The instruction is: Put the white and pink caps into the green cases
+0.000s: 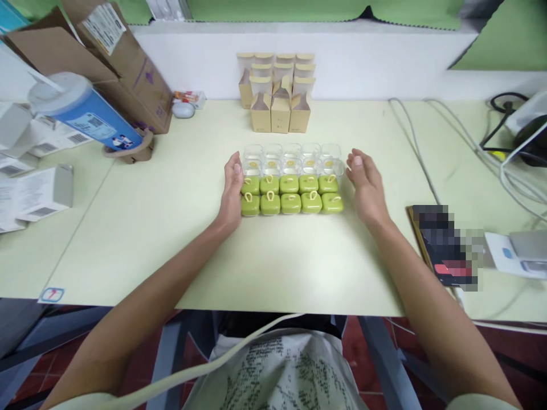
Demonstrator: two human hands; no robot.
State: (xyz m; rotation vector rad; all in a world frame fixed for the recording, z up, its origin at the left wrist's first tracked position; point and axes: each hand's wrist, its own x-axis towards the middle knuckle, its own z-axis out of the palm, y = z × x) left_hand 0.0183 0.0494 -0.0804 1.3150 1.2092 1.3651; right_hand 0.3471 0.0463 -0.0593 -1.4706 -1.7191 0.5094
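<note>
From my end: L hand (232,191) is upright on edge, palm inward, fingers together and nearly straight, at the L end of the rows. Looks like it's touching the end green pots, but I can't be sure of contact from this angle. Not gripping anything.

R hand (366,185) mirrors it at the other end: fingers loosely bent, thumb on top, nothing held. I see a gap between it and the green pots (290,201); fingertips are just beside the end clear cup.

Green pots are mid-table between the hands, 2 rows of 5, most w/ pale loops up top. Clear cups (292,162) sit right behind, also 2 rows of 5; yellow marks on the nearer row.

Behind those, by the wall: a cluster of small cardboard boxes (280,117), flaps up. Phone (444,242) lies on the table (299,262) R of the R forearm, screen pixelated. Far L: blue cup (106,117) w/ straw, big carton (143,85) next to it.
</note>
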